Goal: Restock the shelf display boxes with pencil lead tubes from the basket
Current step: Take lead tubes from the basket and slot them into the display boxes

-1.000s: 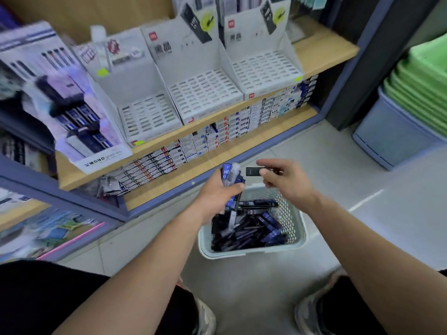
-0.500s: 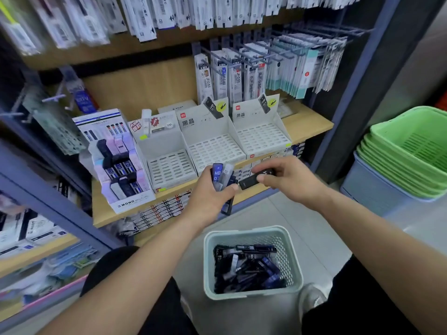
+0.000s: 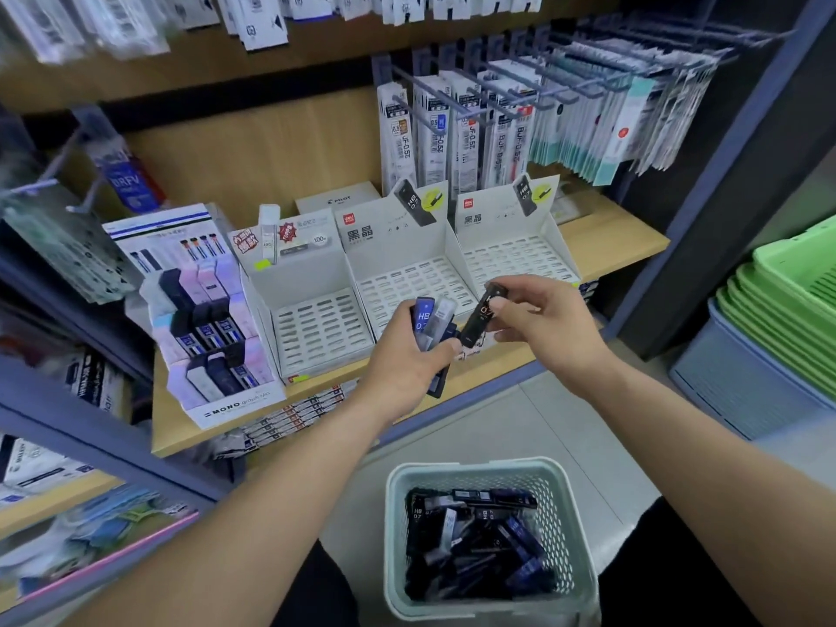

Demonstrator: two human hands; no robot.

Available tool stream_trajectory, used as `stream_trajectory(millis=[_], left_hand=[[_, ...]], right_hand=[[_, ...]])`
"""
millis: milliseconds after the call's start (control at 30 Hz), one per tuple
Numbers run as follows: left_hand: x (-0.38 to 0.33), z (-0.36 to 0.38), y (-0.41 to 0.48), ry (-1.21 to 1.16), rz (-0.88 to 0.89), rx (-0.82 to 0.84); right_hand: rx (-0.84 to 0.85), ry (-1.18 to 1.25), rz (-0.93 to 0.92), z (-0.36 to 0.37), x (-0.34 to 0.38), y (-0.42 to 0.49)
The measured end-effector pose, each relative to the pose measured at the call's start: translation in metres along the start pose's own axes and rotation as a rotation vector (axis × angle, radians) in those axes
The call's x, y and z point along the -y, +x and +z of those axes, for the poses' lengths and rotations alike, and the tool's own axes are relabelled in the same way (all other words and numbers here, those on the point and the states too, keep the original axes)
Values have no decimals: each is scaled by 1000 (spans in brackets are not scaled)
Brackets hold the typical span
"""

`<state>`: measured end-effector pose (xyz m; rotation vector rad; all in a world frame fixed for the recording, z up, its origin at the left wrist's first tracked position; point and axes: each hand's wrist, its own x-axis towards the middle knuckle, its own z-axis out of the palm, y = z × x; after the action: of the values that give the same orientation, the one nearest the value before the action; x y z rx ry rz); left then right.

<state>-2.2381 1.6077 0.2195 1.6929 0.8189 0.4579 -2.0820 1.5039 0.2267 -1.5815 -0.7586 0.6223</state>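
Observation:
My left hand [image 3: 405, 355] grips a bundle of pencil lead tubes [image 3: 429, 321], blue, clear and black, fanned upward. Between the fingers of my right hand [image 3: 543, 325] is a single black lead tube [image 3: 480, 316], tilted, just right of the bundle. Both hands hover in front of three white slotted display boxes on the wooden shelf: a left box [image 3: 316, 328], a middle box [image 3: 407, 273] and a right box [image 3: 515, 251], all with empty slots. A pale green basket [image 3: 574, 536] on the floor below holds many more dark tubes [image 3: 475, 545].
A filled MONO lead display [image 3: 203, 319] stands left of the white boxes. Refill packs [image 3: 452, 129] hang on hooks above the shelf. Stacked green baskets [image 3: 787, 310] on a grey bin sit at the right. Boxed stock lines the lower shelf [image 3: 294, 414].
The view has risen from the basket to the shelf. Both hands lifted toward the display boxes, and the right hand turned its black tube from flat to tilted upright.

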Motion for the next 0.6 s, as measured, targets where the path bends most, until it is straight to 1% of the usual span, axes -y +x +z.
stream_trajectory(millis=[167, 300, 400, 600], left_hand=[[2, -13, 31, 25, -11, -20], [15, -18, 52, 3, -26, -39], [24, -15, 67, 33, -28, -33], [33, -13, 89, 27, -23, -46]], right_hand=[[-40, -217, -42, -4, -14, 41], [-142, -387, -74, -21, -31, 94], [-203, -435, -103, -25, -42, 138], [-205, -466, -129, -7, -68, 200]])
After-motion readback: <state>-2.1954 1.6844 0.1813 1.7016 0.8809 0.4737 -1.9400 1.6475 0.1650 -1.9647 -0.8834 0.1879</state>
